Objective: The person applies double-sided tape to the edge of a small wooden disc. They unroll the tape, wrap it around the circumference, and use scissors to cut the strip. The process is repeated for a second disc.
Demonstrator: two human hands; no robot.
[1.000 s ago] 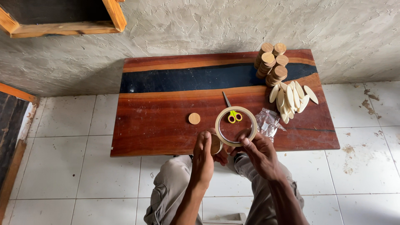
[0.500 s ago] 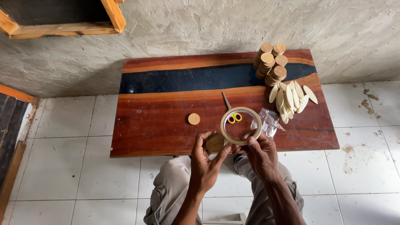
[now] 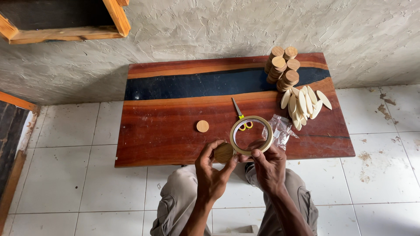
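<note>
At the lower centre of the frame, the left hand (image 3: pixel 212 175) pinched a round wooden disc (image 3: pixel 223 153) between its fingers, while the right hand (image 3: pixel 269 168) gripped a tape ring (image 3: pixel 251 136) from below, over the near edge of the table (image 3: pixel 166 131). Yellow-handled scissors (image 3: pixel 241 118) lay just beyond the ring.
</note>
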